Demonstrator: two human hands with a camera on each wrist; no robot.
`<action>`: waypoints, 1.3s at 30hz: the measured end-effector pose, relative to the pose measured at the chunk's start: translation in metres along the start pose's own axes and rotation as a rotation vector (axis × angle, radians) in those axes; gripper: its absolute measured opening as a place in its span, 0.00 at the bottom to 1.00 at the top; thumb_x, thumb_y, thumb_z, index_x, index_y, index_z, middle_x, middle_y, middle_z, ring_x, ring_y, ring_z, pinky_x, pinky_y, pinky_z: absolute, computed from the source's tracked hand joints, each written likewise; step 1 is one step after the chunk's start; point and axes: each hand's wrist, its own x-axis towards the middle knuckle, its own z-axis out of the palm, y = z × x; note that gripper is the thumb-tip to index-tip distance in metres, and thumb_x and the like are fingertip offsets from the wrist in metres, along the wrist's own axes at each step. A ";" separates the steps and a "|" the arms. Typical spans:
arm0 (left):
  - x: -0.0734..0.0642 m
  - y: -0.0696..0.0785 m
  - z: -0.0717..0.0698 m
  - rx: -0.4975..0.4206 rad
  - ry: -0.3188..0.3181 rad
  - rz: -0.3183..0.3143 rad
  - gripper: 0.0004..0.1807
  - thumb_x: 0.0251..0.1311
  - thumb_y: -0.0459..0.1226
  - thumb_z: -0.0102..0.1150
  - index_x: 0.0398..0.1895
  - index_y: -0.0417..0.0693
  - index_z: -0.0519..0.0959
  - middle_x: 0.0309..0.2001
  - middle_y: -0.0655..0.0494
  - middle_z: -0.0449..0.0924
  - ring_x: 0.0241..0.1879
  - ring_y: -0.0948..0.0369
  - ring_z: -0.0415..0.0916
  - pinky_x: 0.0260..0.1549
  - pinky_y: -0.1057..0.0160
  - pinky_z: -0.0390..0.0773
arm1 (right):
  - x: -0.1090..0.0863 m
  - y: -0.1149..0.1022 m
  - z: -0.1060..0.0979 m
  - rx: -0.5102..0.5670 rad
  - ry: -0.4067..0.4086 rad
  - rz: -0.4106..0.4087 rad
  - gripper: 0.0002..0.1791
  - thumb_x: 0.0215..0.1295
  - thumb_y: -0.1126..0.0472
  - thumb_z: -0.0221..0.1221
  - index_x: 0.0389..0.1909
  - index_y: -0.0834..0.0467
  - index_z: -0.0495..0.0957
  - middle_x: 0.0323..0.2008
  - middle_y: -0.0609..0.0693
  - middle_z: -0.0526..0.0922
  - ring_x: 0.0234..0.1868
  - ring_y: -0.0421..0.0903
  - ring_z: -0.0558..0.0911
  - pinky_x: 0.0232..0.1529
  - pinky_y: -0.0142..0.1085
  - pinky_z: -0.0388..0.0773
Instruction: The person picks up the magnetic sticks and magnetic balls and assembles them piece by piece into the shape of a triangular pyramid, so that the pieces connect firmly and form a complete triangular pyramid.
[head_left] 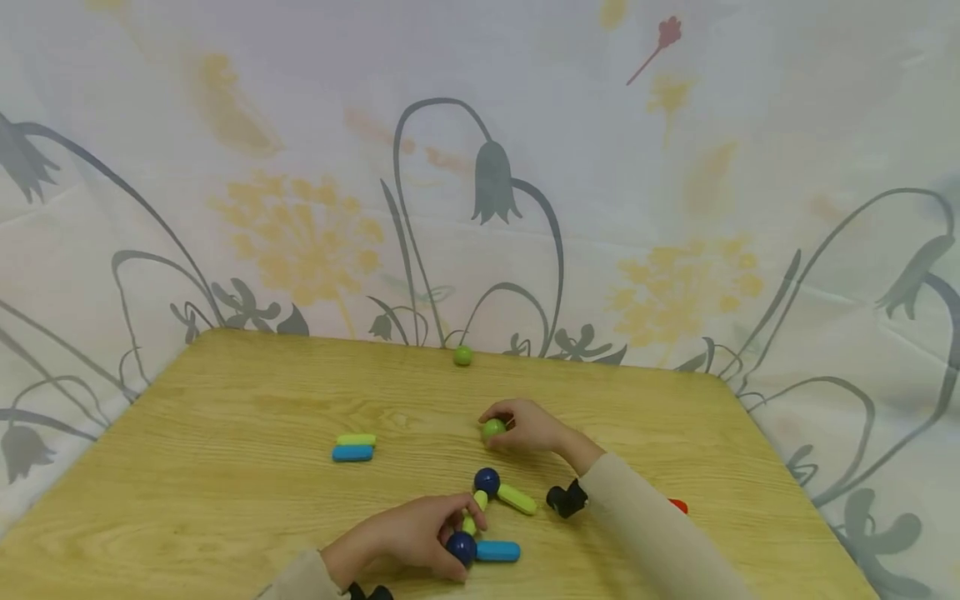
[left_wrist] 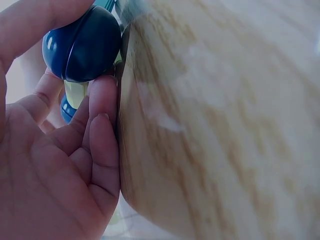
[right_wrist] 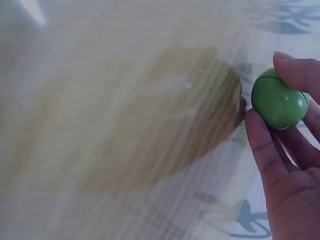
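My left hand (head_left: 416, 533) grips a dark blue ball (head_left: 461, 548) near the table's front, thumb and fingers curled round it. A blue rod (head_left: 498, 551) sticks out from that ball to the right. A yellow-green rod (head_left: 480, 501), partly behind my fingers, links it to a second dark blue ball (head_left: 487, 481). From the second ball another yellow-green rod (head_left: 517, 499) points right and toward me. Farther back, my right hand (head_left: 528, 429) holds a green ball (right_wrist: 280, 100) between thumb and fingers, just above or on the table; I cannot tell which.
On the left lie a loose yellow-green rod (head_left: 356, 439) and a blue rod (head_left: 352, 453), side by side. Another green ball (head_left: 462, 356) sits at the table's back edge. A red piece (head_left: 678, 506) shows partly behind the right sleeve. A patterned cloth (head_left: 480, 167) hangs behind the table (head_left: 225, 500).
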 end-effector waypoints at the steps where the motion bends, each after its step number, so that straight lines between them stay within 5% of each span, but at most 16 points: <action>1: 0.000 0.000 0.000 -0.003 0.003 -0.002 0.20 0.51 0.34 0.68 0.46 0.54 0.72 0.29 0.61 0.71 0.21 0.68 0.63 0.23 0.72 0.63 | -0.004 0.000 0.000 0.011 -0.001 0.004 0.19 0.58 0.61 0.64 0.50 0.61 0.77 0.45 0.50 0.79 0.43 0.45 0.77 0.43 0.35 0.74; 10: 0.001 0.001 0.002 0.009 0.017 -0.002 0.20 0.50 0.34 0.68 0.46 0.57 0.72 0.28 0.61 0.71 0.20 0.67 0.62 0.22 0.72 0.62 | -0.049 0.003 0.007 0.099 0.055 0.018 0.18 0.58 0.60 0.64 0.48 0.63 0.77 0.45 0.51 0.78 0.41 0.46 0.77 0.41 0.34 0.75; 22: -0.001 0.001 0.002 0.005 0.022 -0.006 0.21 0.50 0.34 0.68 0.47 0.55 0.72 0.29 0.60 0.71 0.21 0.67 0.63 0.23 0.72 0.63 | -0.090 -0.005 0.017 0.247 0.052 -0.072 0.16 0.57 0.58 0.65 0.46 0.59 0.77 0.45 0.51 0.76 0.41 0.44 0.77 0.38 0.34 0.77; 32: -0.001 0.004 0.003 0.013 0.032 -0.020 0.21 0.50 0.32 0.68 0.47 0.55 0.72 0.29 0.59 0.71 0.21 0.66 0.63 0.23 0.71 0.63 | -0.110 -0.008 0.022 0.281 -0.060 -0.192 0.15 0.56 0.57 0.66 0.44 0.56 0.79 0.54 0.59 0.73 0.51 0.44 0.75 0.41 0.36 0.77; 39: -0.001 0.004 0.003 0.009 0.029 -0.014 0.21 0.50 0.33 0.68 0.46 0.54 0.72 0.28 0.59 0.71 0.21 0.66 0.63 0.23 0.71 0.63 | -0.110 -0.011 0.025 0.264 -0.120 -0.151 0.16 0.53 0.55 0.68 0.43 0.55 0.80 0.56 0.59 0.70 0.50 0.43 0.74 0.46 0.35 0.74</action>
